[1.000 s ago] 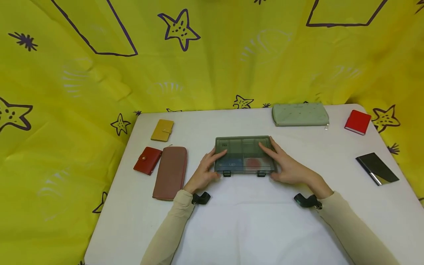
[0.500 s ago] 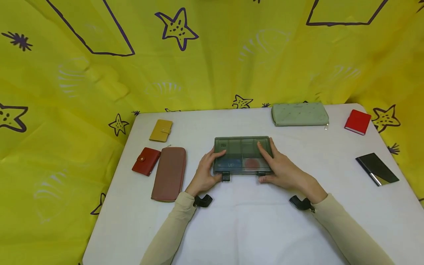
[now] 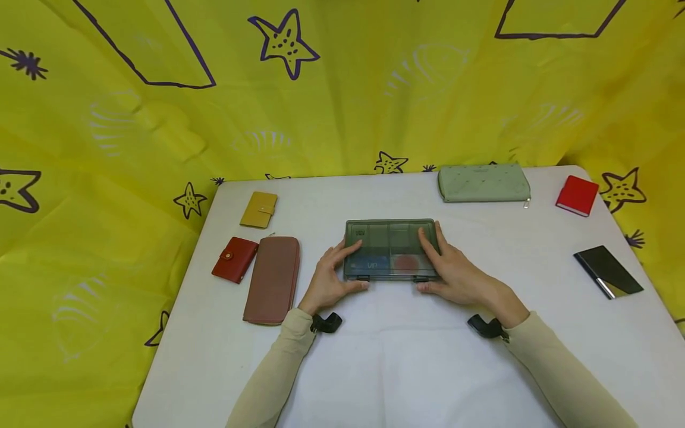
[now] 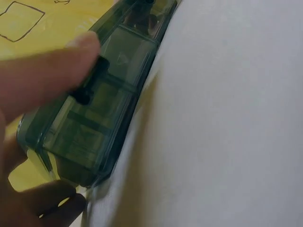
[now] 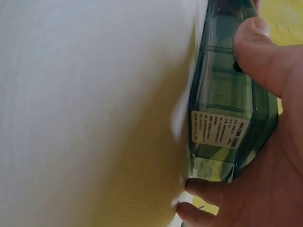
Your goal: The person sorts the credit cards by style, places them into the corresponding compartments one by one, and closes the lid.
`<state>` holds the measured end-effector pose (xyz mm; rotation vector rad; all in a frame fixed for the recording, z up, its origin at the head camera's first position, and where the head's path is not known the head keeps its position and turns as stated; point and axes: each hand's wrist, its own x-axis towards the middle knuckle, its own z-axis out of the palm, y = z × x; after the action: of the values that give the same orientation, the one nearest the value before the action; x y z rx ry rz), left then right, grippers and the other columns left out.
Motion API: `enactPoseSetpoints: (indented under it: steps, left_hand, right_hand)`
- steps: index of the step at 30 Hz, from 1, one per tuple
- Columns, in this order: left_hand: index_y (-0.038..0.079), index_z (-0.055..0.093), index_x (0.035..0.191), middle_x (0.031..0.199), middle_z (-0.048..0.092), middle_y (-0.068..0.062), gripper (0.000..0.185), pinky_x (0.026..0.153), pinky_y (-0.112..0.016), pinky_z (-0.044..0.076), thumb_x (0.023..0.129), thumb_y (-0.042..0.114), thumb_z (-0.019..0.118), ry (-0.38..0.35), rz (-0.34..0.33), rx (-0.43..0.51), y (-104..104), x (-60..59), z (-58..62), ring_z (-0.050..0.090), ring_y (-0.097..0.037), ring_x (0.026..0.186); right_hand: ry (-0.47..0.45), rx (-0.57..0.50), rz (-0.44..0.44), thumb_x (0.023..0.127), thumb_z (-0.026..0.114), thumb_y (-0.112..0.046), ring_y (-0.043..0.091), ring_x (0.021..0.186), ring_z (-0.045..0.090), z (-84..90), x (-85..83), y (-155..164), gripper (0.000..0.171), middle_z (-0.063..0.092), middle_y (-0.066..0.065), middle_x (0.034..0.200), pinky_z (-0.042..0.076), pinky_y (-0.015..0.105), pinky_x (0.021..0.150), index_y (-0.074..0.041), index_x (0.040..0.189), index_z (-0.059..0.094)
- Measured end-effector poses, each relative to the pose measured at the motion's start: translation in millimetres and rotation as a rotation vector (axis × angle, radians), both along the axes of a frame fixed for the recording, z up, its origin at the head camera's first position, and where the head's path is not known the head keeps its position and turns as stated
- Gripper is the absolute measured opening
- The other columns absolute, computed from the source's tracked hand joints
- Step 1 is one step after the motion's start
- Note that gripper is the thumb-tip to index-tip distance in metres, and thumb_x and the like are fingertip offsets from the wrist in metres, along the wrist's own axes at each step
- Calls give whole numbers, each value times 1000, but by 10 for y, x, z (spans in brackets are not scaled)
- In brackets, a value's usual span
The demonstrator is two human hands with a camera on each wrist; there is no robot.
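Gripping: both hands are holding the smoky green plastic box point(image 3: 391, 249) at its two ends, mid-table, a little nearer the far edge than the near one.
Left hand: the left hand point(image 3: 330, 279) is clasping the box's left end, fingers lying over the lid, thumb point(image 4: 45, 78) pressing on the dark front latch point(image 4: 90, 85) in the left wrist view.
Right hand: the right hand point(image 3: 457, 274) is wrapping round the right end, fingers spreading across the lid, thumb point(image 5: 259, 54) sitting on the front wall by the second latch.
Box: it is lying flat with the lid down, on the white table point(image 3: 407, 356); a blue patch and a red patch are showing through the lid, and a white printed label point(image 5: 218, 129) is facing the right wrist camera.
Left edge: a yellow card wallet point(image 3: 259, 209), a red snap wallet point(image 3: 233, 260) and a long pink wallet point(image 3: 272, 279) are lying together there, well apart from the box.
Far edge: a pale green zip wallet point(image 3: 484, 183) is resting there.
Far right corner: a small red case point(image 3: 577, 195) is sitting there.
Right edge: a black card case point(image 3: 607, 272) is lying at an angle.
Backdrop: yellow cloth with purple stars point(image 3: 283, 41) is hanging behind the table.
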<state>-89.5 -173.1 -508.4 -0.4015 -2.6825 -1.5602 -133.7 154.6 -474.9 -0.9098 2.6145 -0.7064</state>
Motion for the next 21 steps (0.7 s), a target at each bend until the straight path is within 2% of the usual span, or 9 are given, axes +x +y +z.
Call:
enactPoseSetpoints:
  steps: [6, 11, 21]
  left_hand:
    - [21, 62, 151, 165, 44, -22, 84, 132, -64, 18, 76, 19, 98, -29, 27, 50, 6, -5, 13, 29, -47, 159]
    - [22, 65, 148, 164, 46, -19, 82, 133, -59, 20, 74, 18, 99, -57, 49, 70, 20, 3, 17, 32, -43, 159]
    - [23, 65, 148, 162, 49, -18, 82, 134, -56, 20, 74, 20, 100, -45, 49, 48, -20, -20, -30, 35, -39, 158]
  right_hand:
    - [-41, -17, 7, 103, 69, -43, 68, 151, 19, 3, 16, 19, 108, -22, 36, 170, 23, 79, 119, -5, 170, -7]
    - [-104, -26, 0, 105, 65, -45, 67, 153, 12, 9, 41, 31, 107, -27, 31, 170, 19, 79, 120, -8, 170, -11]
    - [-114, -36, -10, 105, 65, -45, 66, 154, 10, 0, 35, 9, 106, -27, 30, 171, 18, 79, 121, -8, 170, -11]
